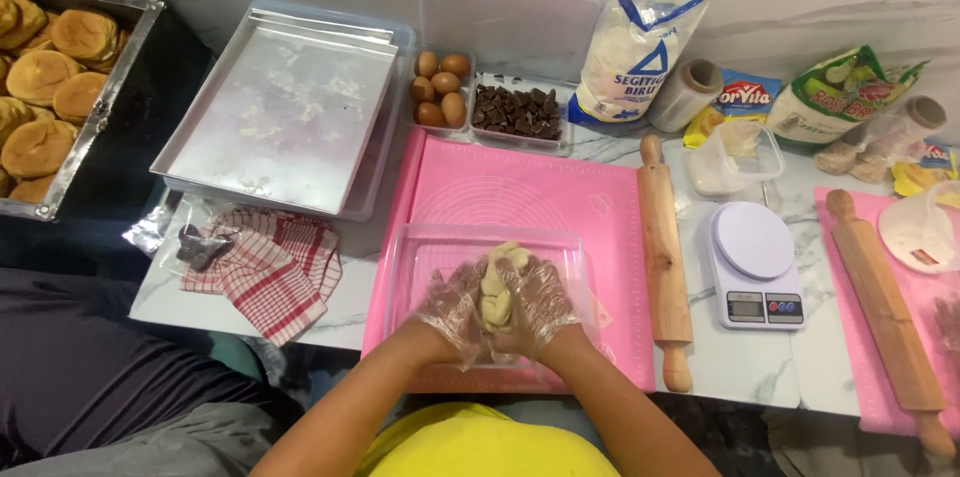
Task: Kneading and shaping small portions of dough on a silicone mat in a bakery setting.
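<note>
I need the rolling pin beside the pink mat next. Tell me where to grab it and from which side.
Grip the rolling pin by its near handle knob, coming from the table's front edge. It lies flat, lengthwise away from the person, between the pink mat and the scale, so the near end is closest and probably easiest. The right hand, now on the dough, is nearer.

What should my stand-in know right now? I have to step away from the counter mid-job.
Left hand and right hand: both gloved, closed around the dough.
Dough sits over a clear tray on the pink mat.
Nearest rolling pin lies untouched beside the mat; scale further right; eggs and chocolate behind.
Done: dough is one lump.
Left: it is not rolled out yet.
</note>
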